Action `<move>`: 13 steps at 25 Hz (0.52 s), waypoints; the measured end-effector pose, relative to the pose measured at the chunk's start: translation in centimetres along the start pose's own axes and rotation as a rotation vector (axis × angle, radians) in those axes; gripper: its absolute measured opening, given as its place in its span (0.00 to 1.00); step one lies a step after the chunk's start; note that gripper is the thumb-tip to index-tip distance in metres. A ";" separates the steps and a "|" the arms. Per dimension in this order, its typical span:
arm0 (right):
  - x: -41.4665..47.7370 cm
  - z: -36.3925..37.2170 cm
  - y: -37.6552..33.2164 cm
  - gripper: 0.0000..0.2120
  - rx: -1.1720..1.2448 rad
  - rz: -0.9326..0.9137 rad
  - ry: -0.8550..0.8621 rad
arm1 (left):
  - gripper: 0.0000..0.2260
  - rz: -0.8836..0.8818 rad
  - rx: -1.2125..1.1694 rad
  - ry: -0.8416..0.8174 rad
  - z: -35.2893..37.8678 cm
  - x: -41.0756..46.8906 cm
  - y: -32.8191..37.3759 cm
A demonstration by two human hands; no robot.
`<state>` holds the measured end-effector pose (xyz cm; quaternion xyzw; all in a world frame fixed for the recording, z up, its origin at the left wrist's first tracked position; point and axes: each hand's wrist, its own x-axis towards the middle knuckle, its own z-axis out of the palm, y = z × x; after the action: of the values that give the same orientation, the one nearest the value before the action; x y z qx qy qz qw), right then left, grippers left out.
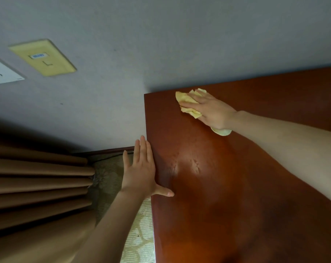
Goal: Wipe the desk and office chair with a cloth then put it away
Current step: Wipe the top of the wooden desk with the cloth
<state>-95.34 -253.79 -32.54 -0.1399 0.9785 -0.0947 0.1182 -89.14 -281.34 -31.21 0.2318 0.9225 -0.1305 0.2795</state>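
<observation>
Nearby, curtain (37, 179) beside desk (236, 186).

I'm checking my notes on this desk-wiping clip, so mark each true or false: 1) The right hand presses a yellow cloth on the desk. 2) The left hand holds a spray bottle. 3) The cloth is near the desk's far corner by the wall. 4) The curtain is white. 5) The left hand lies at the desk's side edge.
1) True: the right hand lies flat on the yellow cloth on the desk.
2) False: the left hand holds nothing; its fingers are straight.
3) True.
4) False: the curtain is brown.
5) True: its thumb rests on the desktop.
</observation>
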 end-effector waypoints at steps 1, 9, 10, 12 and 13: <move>1.6 -0.3 -0.8 0.28 -0.017 0.004 0.012 | 0.68 -0.002 -0.003 0.007 0.1 0.1 0.0; 9.3 -0.2 -5.8 0.25 -0.046 -0.068 -0.069 | 0.67 0.024 -0.155 0.014 0.8 0.5 -1.3; 8.9 0.3 -6.2 0.25 -0.061 -0.103 -0.062 | 0.66 0.024 -0.199 0.012 0.9 0.3 -1.8; 6.8 1.0 -7.1 0.25 -0.098 -0.222 -0.061 | 0.65 -0.003 -0.258 0.012 1.1 -0.2 -2.8; 5.4 1.3 -7.7 0.26 -0.100 -0.287 -0.065 | 0.64 -0.029 -0.278 0.011 1.2 -0.5 -3.3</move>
<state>-98.05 -262.88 -33.23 -0.2869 0.9476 -0.0570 0.1281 -89.90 -284.83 -31.55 0.1780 0.9365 -0.0044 0.3021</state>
